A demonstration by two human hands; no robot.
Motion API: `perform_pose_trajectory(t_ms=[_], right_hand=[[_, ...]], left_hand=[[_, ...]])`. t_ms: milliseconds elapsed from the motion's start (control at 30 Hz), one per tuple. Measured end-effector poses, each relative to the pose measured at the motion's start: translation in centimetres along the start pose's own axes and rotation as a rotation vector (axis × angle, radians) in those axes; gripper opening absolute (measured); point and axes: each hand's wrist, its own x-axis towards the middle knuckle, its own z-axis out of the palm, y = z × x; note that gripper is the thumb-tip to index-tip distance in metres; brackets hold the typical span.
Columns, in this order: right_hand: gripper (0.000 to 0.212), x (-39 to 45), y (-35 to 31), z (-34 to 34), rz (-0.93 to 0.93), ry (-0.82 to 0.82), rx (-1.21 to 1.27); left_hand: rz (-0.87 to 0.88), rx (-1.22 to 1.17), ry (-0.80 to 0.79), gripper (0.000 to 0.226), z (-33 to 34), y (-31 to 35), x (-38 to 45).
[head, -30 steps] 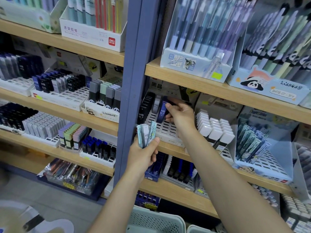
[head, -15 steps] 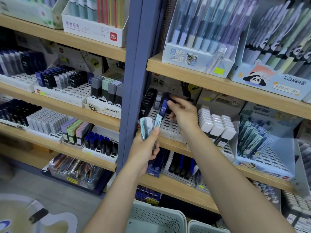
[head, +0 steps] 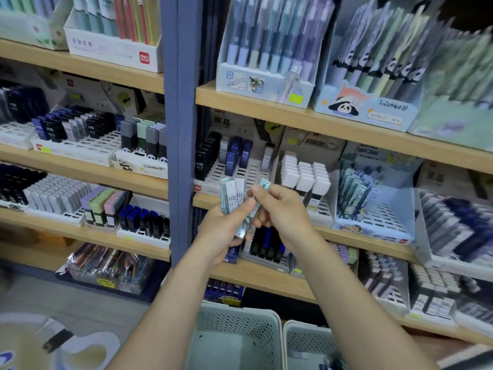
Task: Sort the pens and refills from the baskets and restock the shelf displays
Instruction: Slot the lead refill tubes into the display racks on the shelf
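Observation:
My left hand (head: 222, 231) grips a small bunch of pale teal lead refill cases (head: 232, 194) marked HB 0.7, held upright in front of the shelf. My right hand (head: 280, 209) pinches one more teal case (head: 252, 209) that stands at the right side of that bunch. Just behind both hands a white slotted display tray (head: 240, 173) holds black, blue and grey HB 0.7 refill cases (head: 230, 158), with several slots bare.
Two pale mesh baskets (head: 234, 320) (head: 306, 333) stand below my arms. A blue upright post (head: 178, 124) divides the wooden shelves. White erasers (head: 304, 173) sit right of the tray, pen display boxes (head: 266, 62) above, more refill trays (head: 77, 140) on the left.
My right hand has left the display tray, where it set a blue case, and come down to the teal cases in my left hand. It now pinches one of them.

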Motion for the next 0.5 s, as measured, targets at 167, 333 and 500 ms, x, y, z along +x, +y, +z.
perform_pose_trajectory(t_ms=[167, 333, 500], right_hand=[[0.031, -2.9, -0.2, -6.6, 0.003, 0.132, 0.106], [0.022, -6.1, 1.8, -13.1, 0.015, 0.046, 0.076], [0.025, -7.9, 2.8, -19.1, 0.011, 0.222, 0.131]], left_hand=[[-0.021, 0.118, -0.117, 0.011, 4.6, -1.1, -2.1], [0.007, 0.209, -0.056, 0.010, 11.5, -2.6, -2.6], [-0.044, 0.324, -0.067, 0.025, 16.1, -3.3, -2.1]])
